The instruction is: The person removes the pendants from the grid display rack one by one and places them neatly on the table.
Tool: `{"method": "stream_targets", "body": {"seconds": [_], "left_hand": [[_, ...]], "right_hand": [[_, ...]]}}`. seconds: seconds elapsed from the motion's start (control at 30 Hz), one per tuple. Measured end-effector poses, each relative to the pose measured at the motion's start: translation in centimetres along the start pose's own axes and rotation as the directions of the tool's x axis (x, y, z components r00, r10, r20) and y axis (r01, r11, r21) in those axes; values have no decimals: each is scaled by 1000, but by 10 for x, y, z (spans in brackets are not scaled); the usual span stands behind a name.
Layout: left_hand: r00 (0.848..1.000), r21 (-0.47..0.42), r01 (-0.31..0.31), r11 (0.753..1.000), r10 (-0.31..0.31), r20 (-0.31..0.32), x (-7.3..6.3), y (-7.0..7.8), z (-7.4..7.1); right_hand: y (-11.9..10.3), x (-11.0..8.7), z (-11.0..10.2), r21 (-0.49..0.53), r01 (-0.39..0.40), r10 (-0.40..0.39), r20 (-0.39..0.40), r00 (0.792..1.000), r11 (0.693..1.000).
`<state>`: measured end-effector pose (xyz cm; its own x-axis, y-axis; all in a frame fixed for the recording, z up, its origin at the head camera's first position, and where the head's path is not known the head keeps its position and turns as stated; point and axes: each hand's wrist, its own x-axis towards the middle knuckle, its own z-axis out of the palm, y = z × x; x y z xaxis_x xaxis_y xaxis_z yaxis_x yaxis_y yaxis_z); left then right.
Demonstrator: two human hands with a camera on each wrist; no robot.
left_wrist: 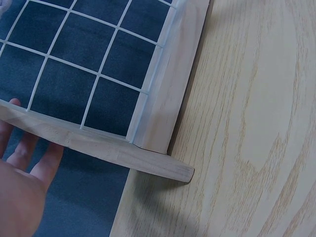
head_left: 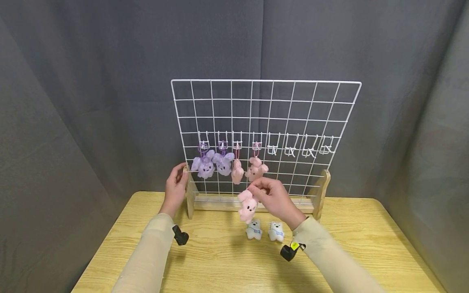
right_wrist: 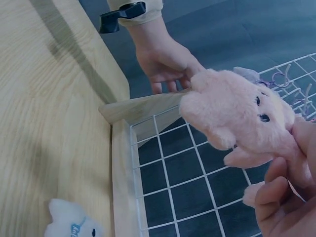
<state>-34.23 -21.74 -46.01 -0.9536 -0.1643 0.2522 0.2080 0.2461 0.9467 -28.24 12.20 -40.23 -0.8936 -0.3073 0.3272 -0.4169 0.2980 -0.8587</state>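
My right hand pinches a pink plush keychain by its top, in front of the white wire grid rack. In the right wrist view the plush toy lies across the fingers with its dark eyes visible. My left hand grips the rack's left wooden upright; in the left wrist view several fingers reach behind that wood. Two purple plush keychains and two pink ones hang by loops from hooks on the grid.
Two white plush bears with blue details lie on the wooden table below the rack. Several bare white hooks stick out on the grid's right half. A wooden upright supports the right end, and grey curtains stand behind.
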Motion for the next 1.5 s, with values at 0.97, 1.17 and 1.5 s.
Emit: {"method": "stream_targets", "body": {"seconds": [0.97,1.17,1.5], "left_hand": [[1000,0,5,1000,-5,-18,0,0,1],[1000,4,10,1000,-10,-16,0,0,1],[1000,10,4,1000,-4,-22,0,0,2]], "right_hand": [[37,-3,33,10,-152,150,113,982,988],[48,-3,44,-2,-165,164,118,979,986],[64,-5,59,-42,-149,153,146,977,988]]}}
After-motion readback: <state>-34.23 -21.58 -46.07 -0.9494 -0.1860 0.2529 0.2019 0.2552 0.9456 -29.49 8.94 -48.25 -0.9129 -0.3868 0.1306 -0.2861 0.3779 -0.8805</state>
